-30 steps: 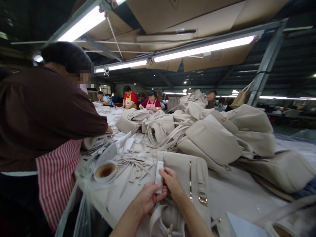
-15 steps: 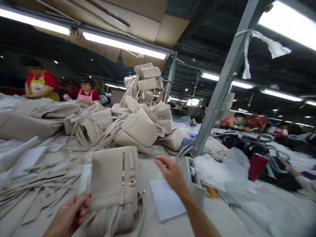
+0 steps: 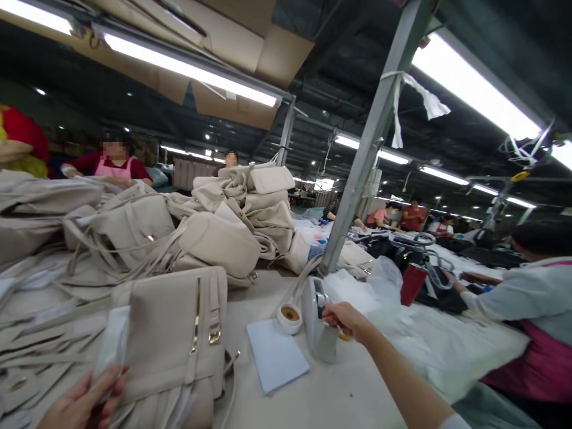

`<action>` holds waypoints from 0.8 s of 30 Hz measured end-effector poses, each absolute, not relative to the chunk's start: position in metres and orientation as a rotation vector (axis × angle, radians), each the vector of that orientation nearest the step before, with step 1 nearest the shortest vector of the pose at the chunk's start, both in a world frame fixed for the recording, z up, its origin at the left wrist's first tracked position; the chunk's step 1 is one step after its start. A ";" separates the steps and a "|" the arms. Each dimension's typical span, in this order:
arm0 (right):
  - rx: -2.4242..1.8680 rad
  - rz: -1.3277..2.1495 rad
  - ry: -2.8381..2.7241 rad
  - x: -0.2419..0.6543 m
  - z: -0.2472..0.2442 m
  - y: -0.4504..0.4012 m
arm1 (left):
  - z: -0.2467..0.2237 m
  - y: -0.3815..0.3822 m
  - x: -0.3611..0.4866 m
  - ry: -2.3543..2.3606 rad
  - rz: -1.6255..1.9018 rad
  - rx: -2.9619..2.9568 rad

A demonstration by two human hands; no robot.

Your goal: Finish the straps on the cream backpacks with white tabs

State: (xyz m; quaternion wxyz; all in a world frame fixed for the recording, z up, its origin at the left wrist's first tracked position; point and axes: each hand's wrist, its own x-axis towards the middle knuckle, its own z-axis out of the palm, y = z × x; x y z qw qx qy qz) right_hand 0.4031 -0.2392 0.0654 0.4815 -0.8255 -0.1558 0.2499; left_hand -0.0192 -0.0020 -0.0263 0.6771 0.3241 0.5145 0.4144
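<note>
A beige bag (image 3: 167, 328) with a gold zip and buckle stands upright on the table at front left. My left hand (image 3: 84, 399) is closed on a white strip (image 3: 114, 336) at the bag's left edge. Further right, my right hand (image 3: 346, 319) touches a grey-white tabletop device (image 3: 316, 330) that looks like a tape dispenser. Its fingers are pinched together at the device; what they grip is too small to make out. Between bag and device lie a pale blue paper stack (image 3: 276, 357) and a small round white tub (image 3: 289, 319) with brown contents.
Beige bags (image 3: 218, 238) are heaped behind, and loose straps (image 3: 40, 339) cover the left side. A metal post (image 3: 357, 155) rises behind the device. Clear plastic sheets (image 3: 447, 339) lie to the right, near a co-worker (image 3: 527, 304). Other people work across the tables.
My right hand has gone from above the paper to the device, its fingers now pinched there. The white tub has come into sight. The view has turned right; my left hand keeps the strip.
</note>
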 end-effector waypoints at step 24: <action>-1.823 1.089 -0.994 0.256 0.061 -0.238 | 0.001 -0.029 -0.017 0.998 0.965 1.026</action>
